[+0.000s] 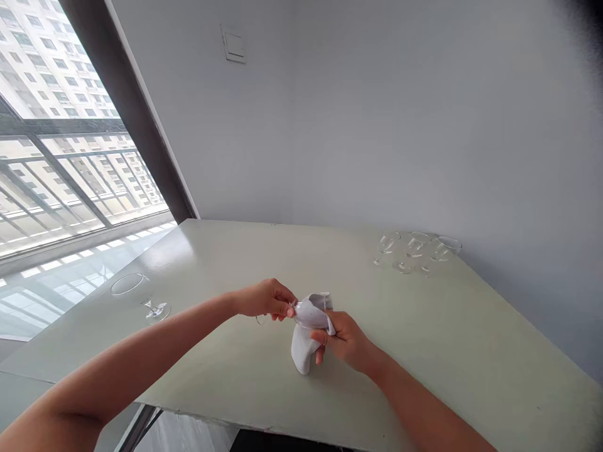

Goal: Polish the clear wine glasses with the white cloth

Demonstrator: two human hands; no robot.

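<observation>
My left hand (272, 300) pinches the stem of a small wine glass (305, 314), which lies tilted sideways above the table. Part of its foot shows below my left fingers. A white cloth (301, 351) is wrapped about the bowl, with its loose end hanging down. My right hand (340, 339) is closed round the cloth and the bowl inside it. The cloth and my fingers hide much of the glass.
On the left of the pale table (226, 370) stands a stemmed glass (153, 309). Several stemmed glasses (413, 248) are grouped at the back right, near the grey wall (400, 125). A large window (70, 144) is to the left.
</observation>
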